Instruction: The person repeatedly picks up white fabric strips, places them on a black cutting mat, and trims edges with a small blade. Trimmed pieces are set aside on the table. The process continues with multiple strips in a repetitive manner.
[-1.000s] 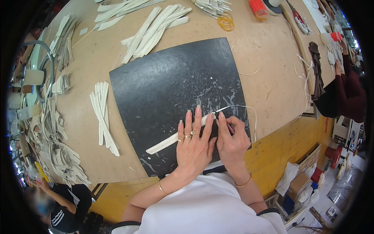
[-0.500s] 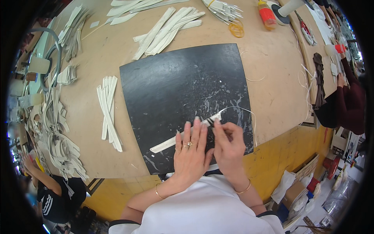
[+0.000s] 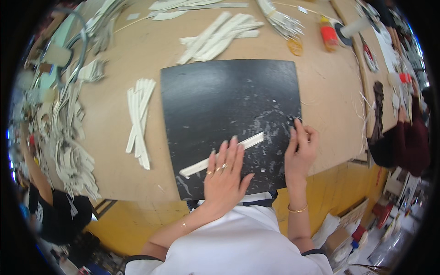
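Observation:
A narrow white strip (image 3: 253, 140) lies slantwise across the lower part of a black mat (image 3: 220, 96). My left hand (image 3: 224, 176) rests flat on the strip's middle, fingers stretched out, and covers part of it. At the mat's right edge is my right hand (image 3: 301, 149), its thumb and fingers drawn together in a pinch. Something small and dark shows at its fingertips, too blurred to name. A tiny white scrap (image 3: 263, 170) lies on the mat between my hands.
Left of the mat lies a small pile of white strips (image 3: 138, 121); a larger pile (image 3: 222, 36) lies beyond it. A red bottle (image 3: 328, 35) stands far right. Grey-white pieces (image 3: 71, 158) heap up at the left. Other people work at both sides.
My right hand has moved right, away from the strip's end to the mat's edge. The white thread at that end no longer shows there. My left hand stays flat on the strip.

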`<action>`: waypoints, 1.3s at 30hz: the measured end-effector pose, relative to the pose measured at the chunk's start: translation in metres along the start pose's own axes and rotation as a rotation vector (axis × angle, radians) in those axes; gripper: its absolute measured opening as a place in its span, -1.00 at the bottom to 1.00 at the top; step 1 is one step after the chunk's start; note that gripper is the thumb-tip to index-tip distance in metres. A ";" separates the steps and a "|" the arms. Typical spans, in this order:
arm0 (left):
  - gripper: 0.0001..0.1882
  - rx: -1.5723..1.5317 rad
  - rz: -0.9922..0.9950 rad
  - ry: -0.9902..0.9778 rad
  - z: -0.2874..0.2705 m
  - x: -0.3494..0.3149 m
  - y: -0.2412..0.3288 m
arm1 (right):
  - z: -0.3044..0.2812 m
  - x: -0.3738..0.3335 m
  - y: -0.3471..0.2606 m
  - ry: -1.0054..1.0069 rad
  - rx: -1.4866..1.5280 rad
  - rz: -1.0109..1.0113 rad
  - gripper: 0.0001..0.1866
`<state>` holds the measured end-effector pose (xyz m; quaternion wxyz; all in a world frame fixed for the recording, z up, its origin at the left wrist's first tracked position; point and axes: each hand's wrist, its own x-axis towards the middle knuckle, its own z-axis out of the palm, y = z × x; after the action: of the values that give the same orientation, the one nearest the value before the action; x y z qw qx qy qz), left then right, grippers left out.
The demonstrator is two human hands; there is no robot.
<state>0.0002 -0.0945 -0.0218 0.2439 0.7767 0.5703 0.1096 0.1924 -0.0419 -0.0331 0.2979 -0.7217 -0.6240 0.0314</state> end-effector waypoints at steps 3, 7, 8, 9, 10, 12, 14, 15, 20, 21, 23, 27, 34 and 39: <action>-0.23 -0.073 0.022 0.102 0.006 0.029 0.006 | -0.002 0.004 -0.017 0.011 0.094 0.033 -0.72; -0.25 -0.019 -0.061 0.117 -0.002 0.009 0.008 | -0.007 -0.004 -0.052 -0.123 0.251 0.038 -0.77; -0.25 0.054 -0.080 0.118 -0.005 -0.003 0.005 | -0.004 -0.009 -0.062 -0.162 0.276 -0.028 -0.79; -0.24 0.058 -0.133 0.047 -0.006 -0.014 -0.001 | 0.001 -0.015 -0.071 -0.202 0.301 -0.081 -0.81; -0.23 0.065 -0.171 0.004 -0.007 -0.024 -0.010 | 0.009 -0.021 -0.080 -0.227 0.327 -0.175 -0.81; -0.22 0.074 -0.196 -0.041 -0.005 -0.036 -0.021 | 0.023 -0.031 -0.094 -0.272 0.401 -0.239 -0.80; -0.20 0.080 -0.181 -0.045 -0.001 -0.042 -0.026 | 0.026 -0.032 -0.093 -0.323 0.447 -0.200 -0.81; -0.20 0.096 -0.188 -0.036 0.001 -0.043 -0.026 | 0.026 -0.029 -0.089 -0.319 0.392 -0.137 -0.82; -0.20 0.139 -0.191 -0.026 0.000 -0.041 -0.027 | 0.017 -0.001 -0.060 -0.236 0.283 0.076 -0.86; -0.20 0.151 -0.184 -0.018 -0.001 -0.041 -0.027 | 0.017 0.003 -0.056 -0.235 0.261 0.064 -0.86; -0.21 0.129 -0.176 -0.016 -0.001 -0.042 -0.028 | 0.019 0.011 -0.046 -0.133 0.264 0.091 -0.87; -0.19 0.055 -0.154 0.019 -0.007 -0.039 -0.025 | 0.021 0.023 -0.039 -0.082 0.164 0.069 -0.88; -0.54 0.047 -0.081 0.380 -0.027 0.009 -0.020 | -0.018 0.056 -0.032 0.099 0.355 0.224 -0.88; -0.75 0.017 -0.090 0.330 -0.018 0.026 -0.017 | -0.036 0.056 -0.009 0.156 0.364 0.184 -0.86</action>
<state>-0.0138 -0.0616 -0.0183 0.1448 0.7238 0.6378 0.2199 0.2116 -0.0044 0.0188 0.4666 -0.7101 -0.5147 0.1144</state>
